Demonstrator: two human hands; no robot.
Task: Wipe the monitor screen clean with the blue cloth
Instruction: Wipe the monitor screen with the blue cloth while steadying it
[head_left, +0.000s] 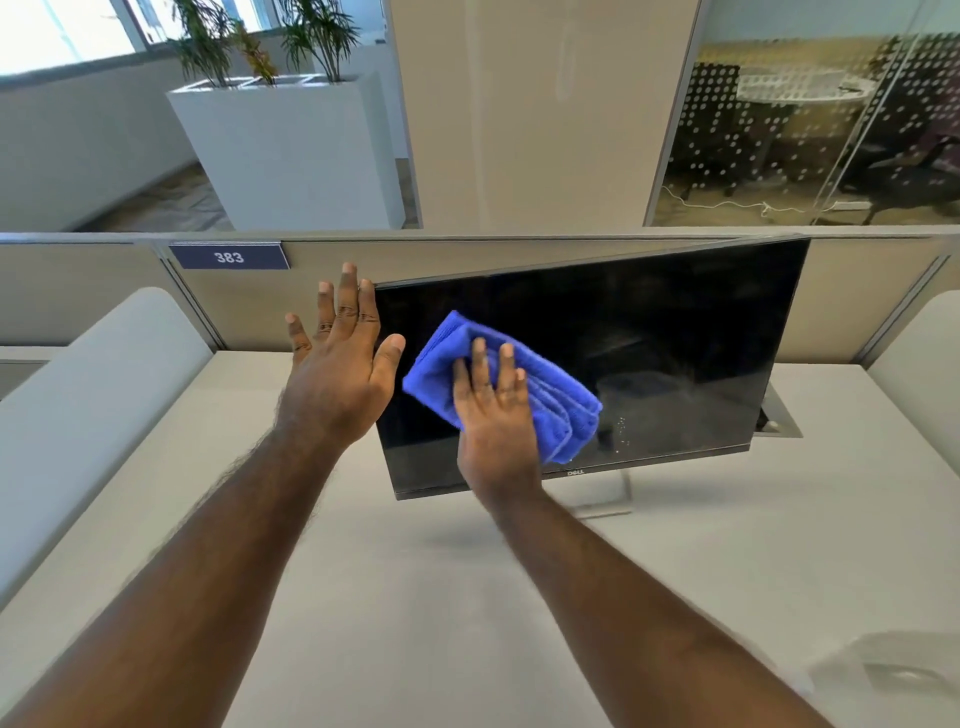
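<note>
Fingers (480, 364) of the right hand (493, 415) lie straight and slightly spread, pressing flat on the cloth (550, 395) and holding it against the screen (649, 338). Left hand (337, 374) is raised beside the monitor's left edge, its fingers straight and fanned apart with the thumb out toward the screen; whether the fingertips touch the frame near the upper left corner cannot be told. Both bare forearms reach in from the near edge of the desk (415, 597).

The cloth is blue, folded in several layers, and sits on the lower left part of the dark screen, its lower end close to the bottom bezel. Just to the right of it, small pale specks (621, 434) show on the glass. The monitor is tilted, with its right side higher than its left, and rests on a silver stand (608, 499) toward the far edge of the desk. A maker's logo sits on the bottom bezel beside the right wrist.

Behind the monitor runs a beige partition (519, 254) carrying a blue plate (228, 257) marked 383 at its upper left. Farther off stand a white planter (291, 156) with green plants, a wide pillar (540, 104), and a glass wall (831, 130) with a dotted pattern.
</note>
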